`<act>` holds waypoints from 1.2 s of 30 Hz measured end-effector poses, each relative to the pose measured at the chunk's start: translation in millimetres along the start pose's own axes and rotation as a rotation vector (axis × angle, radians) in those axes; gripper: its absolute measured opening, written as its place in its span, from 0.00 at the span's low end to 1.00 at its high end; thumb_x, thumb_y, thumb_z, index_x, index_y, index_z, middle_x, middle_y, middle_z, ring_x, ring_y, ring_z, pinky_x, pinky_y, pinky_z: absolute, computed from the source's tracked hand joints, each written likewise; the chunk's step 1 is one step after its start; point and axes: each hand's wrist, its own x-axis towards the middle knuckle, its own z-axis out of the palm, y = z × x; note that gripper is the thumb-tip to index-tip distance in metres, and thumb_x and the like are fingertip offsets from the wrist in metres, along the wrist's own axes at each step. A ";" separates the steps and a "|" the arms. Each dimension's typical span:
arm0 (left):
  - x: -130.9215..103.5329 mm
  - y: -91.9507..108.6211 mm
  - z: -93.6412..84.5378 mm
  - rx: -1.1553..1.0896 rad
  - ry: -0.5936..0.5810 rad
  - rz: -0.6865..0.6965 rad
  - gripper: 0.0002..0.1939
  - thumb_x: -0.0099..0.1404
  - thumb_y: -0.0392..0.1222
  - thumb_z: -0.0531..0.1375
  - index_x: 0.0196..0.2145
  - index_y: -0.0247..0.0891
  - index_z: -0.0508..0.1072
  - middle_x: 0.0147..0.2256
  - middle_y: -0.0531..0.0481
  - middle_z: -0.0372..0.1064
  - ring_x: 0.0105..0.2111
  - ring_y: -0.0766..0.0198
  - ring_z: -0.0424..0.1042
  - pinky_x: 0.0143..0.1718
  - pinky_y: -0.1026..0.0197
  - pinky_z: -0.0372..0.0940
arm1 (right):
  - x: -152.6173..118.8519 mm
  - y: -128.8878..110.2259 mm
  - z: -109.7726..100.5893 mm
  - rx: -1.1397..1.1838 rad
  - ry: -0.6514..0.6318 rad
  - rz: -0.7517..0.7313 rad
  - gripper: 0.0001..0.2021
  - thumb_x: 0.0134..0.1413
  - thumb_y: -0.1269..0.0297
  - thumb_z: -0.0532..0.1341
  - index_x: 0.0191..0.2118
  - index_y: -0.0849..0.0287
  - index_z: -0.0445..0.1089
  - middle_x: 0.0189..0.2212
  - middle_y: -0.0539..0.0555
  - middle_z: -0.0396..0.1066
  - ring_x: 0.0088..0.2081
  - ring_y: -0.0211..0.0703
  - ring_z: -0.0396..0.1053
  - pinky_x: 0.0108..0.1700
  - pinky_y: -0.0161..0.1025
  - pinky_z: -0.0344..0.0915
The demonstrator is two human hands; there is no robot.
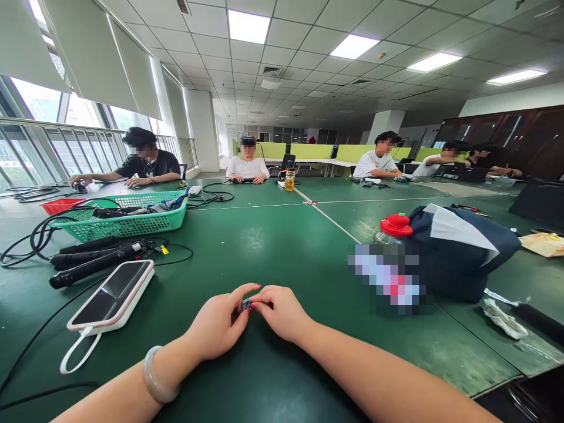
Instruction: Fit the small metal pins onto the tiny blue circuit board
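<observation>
Close together over the green table (247, 247), my two hands meet around a small dark grey object (246, 304), too small to name. My left hand (220, 323), with a pale bangle (154, 376) on its wrist, pinches the object between thumb and fingers. From the other side, the thumb and fingertips of my right hand (282, 311) are pressed together at the object's edge. The fingers partly hide it.
To the left lie a phone (114, 294) with a white cable, black folded stands (101, 258) and a green basket (127, 223) of cables. On the right are a dark bag (458, 252), a red-lidded jar (395, 226) and a crumpled tissue (504, 319). Several people sit around the table.
</observation>
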 end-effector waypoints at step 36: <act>10.9 -15.5 1.5 -0.182 0.000 -0.302 0.11 0.62 0.40 0.45 0.38 0.42 0.64 0.27 0.55 0.67 0.27 0.65 0.66 0.29 0.64 0.58 | 11.0 37.3 -42.5 -0.511 -0.193 0.242 0.18 0.55 0.59 0.54 0.51 0.54 0.67 0.45 0.54 0.70 0.45 0.47 0.68 0.43 0.39 0.63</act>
